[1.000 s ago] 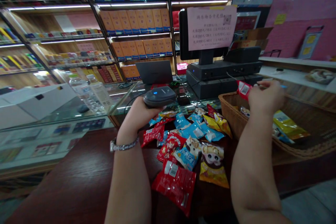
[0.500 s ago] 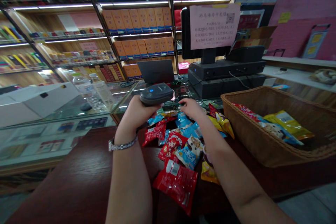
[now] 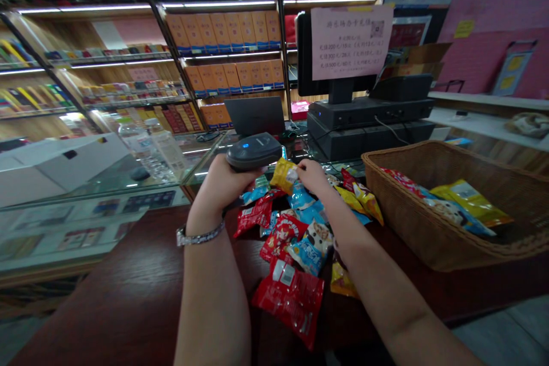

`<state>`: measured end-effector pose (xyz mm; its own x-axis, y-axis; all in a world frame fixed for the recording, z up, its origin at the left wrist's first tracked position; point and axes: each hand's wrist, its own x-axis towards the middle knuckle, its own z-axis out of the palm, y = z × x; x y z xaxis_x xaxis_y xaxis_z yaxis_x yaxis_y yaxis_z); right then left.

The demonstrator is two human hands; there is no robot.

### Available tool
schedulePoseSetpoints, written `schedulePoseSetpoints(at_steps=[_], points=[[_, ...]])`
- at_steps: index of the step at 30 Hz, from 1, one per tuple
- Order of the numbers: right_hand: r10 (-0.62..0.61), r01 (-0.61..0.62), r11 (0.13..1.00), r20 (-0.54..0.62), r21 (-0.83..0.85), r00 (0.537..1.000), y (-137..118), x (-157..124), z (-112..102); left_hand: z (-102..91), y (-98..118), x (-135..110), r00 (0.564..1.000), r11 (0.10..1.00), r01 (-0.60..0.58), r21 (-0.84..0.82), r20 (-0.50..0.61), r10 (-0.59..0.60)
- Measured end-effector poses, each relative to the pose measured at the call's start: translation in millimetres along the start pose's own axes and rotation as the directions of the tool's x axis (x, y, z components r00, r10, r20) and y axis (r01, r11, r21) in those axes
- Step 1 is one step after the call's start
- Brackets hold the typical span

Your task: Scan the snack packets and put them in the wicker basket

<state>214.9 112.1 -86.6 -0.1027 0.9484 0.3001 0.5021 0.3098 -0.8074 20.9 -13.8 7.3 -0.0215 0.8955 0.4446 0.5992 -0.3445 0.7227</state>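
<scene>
My left hand (image 3: pixel 223 184) is wrapped round the handle of a dark barcode scanner (image 3: pixel 254 152), whose head points right and shows a small blue light. My right hand (image 3: pixel 314 176) pinches the right edge of a yellow snack bag (image 3: pixel 283 176), held up in front of the scanner's nose. Beneath both hands lies a loose pile of snack bags. Among them are a red bag (image 3: pixel 290 299) with its white label up, a red bag with a cartoon figure (image 3: pixel 283 237) and a blue bag (image 3: pixel 312 248). My right forearm covers part of another yellow bag (image 3: pixel 342 280).
Right of the pile stands a wicker basket (image 3: pixel 412 240) with several snack bags inside. A monitor with a paper sign (image 3: pixel 349 43) and a laptop (image 3: pixel 255 116) stand behind. Plastic bottles (image 3: pixel 143 148) and a white box (image 3: pixel 60 166) are on the glass counter at left.
My right hand has lifted the yellow snack bag from the back of the pile up to the scanner's front. The scanner has barely shifted.
</scene>
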Motion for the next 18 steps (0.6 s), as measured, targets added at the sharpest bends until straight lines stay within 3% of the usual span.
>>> schedulePoseSetpoints(at_steps=[3,6,8,11,18], points=[[0.12,-0.109,0.95,-0.02,0.293,0.993,1,7,-22,-0.9,0,-1,1.0,1.0,0.004,-0.021,-0.022,-0.005],[0.225,-0.158,0.804,-0.047,0.573,0.973,-2,9,-41,0.8,-1,-1,1.0,0.999,0.0,-0.039,-0.028,-0.001],[0.268,-0.146,0.726,-0.082,0.672,0.96,-5,9,-50,3.1,-1,-1,1.0,0.999,-0.019,-0.041,-0.01,0.019],[0.328,-0.143,0.66,-0.111,0.737,0.938,-10,7,-59,7.8,2,0,0.999,0.999,-0.042,-0.019,0.031,0.043],[0.38,-0.19,0.702,-0.136,0.687,0.915,-8,6,-59,18.1,8,1,0.995,0.998,-0.062,0.001,0.083,0.062]])
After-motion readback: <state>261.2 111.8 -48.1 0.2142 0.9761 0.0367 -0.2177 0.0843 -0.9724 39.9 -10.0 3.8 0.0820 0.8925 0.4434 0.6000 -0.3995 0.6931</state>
